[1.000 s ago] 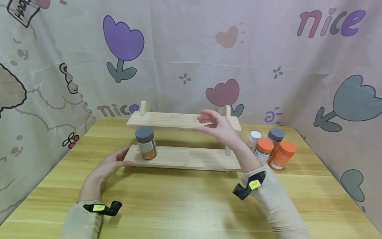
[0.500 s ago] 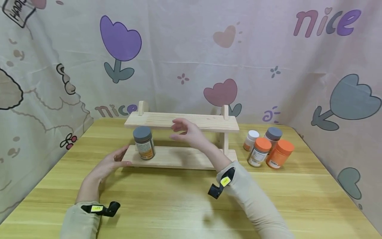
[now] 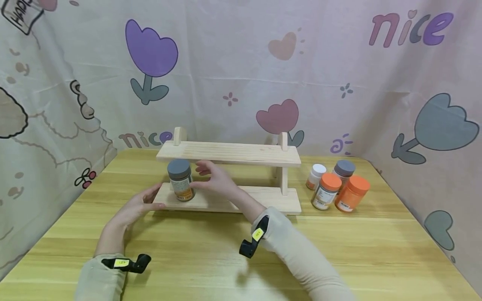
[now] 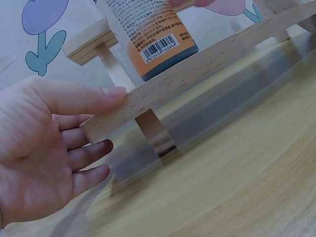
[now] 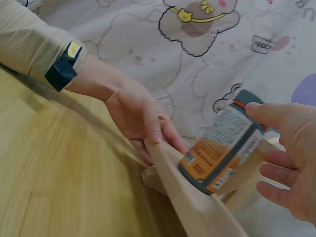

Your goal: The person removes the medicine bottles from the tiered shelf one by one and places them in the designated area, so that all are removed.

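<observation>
A two-tier wooden shelf (image 3: 241,199) stands on the table. My left hand (image 3: 136,206) grips the left end of its lower board, with the thumb on top and the fingers below the edge in the left wrist view. A grey-capped pill bottle (image 3: 181,184) with an orange-and-white label stands upright on that board's left part. Close at the bottle's right side is my right hand (image 3: 216,180), thumb in front and fingers relaxed and spread. In the right wrist view the thumb (image 5: 269,114) overlaps the bottle's cap.
On the table right of the shelf stand several more bottles: a small white-capped one (image 3: 315,177), an orange-capped clear one (image 3: 324,198), a grey-capped one (image 3: 344,169) and an all-orange one (image 3: 350,199). The shelf's upper board (image 3: 229,153) hangs over the lower one. A printed curtain (image 3: 218,58) is behind.
My right hand has moved left and down from the upper board's right end to beside the grey-capped pill bottle. The left hand stays on the shelf's left end.
</observation>
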Tool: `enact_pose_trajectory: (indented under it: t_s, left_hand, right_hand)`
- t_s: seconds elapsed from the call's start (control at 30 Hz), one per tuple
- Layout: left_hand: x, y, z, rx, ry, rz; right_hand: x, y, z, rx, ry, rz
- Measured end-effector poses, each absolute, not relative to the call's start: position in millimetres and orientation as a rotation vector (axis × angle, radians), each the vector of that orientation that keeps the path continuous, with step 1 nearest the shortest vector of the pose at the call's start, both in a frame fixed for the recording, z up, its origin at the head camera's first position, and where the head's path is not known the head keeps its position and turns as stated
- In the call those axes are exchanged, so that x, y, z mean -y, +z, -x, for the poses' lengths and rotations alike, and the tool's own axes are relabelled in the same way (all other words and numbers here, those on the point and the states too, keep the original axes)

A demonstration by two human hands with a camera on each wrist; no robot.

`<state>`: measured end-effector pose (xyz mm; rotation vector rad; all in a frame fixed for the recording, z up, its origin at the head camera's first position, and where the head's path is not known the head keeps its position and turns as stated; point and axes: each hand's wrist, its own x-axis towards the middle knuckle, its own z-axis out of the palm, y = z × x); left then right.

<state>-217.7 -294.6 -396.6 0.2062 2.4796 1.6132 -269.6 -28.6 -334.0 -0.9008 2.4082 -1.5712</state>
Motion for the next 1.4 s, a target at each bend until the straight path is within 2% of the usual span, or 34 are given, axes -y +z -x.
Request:
enact_pose_trajectory:
  t_s: [0.2,0.53,0.7,1.4]
  left_hand:
    - [296.3,-399.0,218.4,-2.478,1.607,-0.177]
    - [295.9,-399.9,219.8,-2.472,1.623,-0.208]
    - [295.7,-400.0,220.1,-2.471,1.625,-0.214]
    - [297.0,-399.8,220.5,-2.473,1.611,-0.245]
  right_hand:
    - [42.9,-341.0,270.5,-2.403,-1.571,0.852]
    - [58.6,-356.8,272.1,-2.376,-1.65,0.984]
    - [63.3,-358.9,270.0,-2.374,-1.704,0.949]
    - [52.3,-356.5,266.8,-2.483,-1.598,1.051]
